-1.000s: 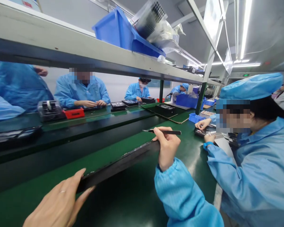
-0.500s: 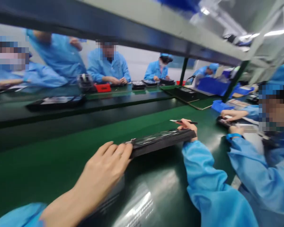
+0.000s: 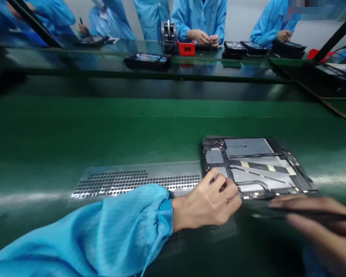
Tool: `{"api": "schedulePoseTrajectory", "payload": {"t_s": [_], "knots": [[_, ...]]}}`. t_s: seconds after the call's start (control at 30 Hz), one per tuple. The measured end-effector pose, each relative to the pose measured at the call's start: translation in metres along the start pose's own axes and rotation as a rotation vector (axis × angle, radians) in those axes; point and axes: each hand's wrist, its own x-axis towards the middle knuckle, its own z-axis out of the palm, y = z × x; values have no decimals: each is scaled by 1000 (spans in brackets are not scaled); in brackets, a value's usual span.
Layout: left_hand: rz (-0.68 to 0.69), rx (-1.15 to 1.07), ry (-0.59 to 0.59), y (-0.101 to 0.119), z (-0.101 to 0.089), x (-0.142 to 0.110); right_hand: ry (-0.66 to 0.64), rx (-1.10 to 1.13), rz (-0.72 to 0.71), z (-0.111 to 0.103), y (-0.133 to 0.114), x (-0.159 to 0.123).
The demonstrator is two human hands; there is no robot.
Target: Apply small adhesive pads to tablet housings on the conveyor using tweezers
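Note:
An opened flat electronic device [image 3: 253,169], perhaps a tablet or laptop body, lies on the green bench with grey battery cells, cables and circuit boards exposed. My left hand [image 3: 210,198] is closed at its near left corner, fingers curled over the edge; the fingertips are partly hidden. In my right hand [image 3: 323,223], blurred by motion, are dark tweezers [image 3: 305,212] pointing left, just off the near edge of the device. Beneath and left of the device are clear sheets [image 3: 138,179] with rows of small dark squares.
Beyond a raised green ledge [image 3: 103,73], several co-workers in blue coats work at a far bench. A black device [image 3: 147,60], a tape dispenser [image 3: 169,36], a red bin [image 3: 187,48] and stacked devices [image 3: 235,49] stand there. A green-edged panel [image 3: 314,88] juts in at right.
The device, earlier held tilted between both hands, now lies flat on the bench. My right hand has come off its far end and moved nearer. The view has turned left and down.

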Motion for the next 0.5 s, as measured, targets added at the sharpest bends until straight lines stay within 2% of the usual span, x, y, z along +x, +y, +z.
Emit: {"api": "schedulePoseTrajectory", "payload": {"t_s": [0.1, 0.2, 0.33, 0.5], "knots": [[6, -35, 42, 5, 8, -6, -282, -15, 230, 30, 6, -29], [4, -39, 66, 4, 9, -7, -352, 57, 346, 44, 12, -34], [8, -34, 58, 4, 6, -5, -325, 72, 353, 42, 19, -29], [20, -34, 59, 4, 6, -5, -536, 2, 229, 31, 27, -23]]}}
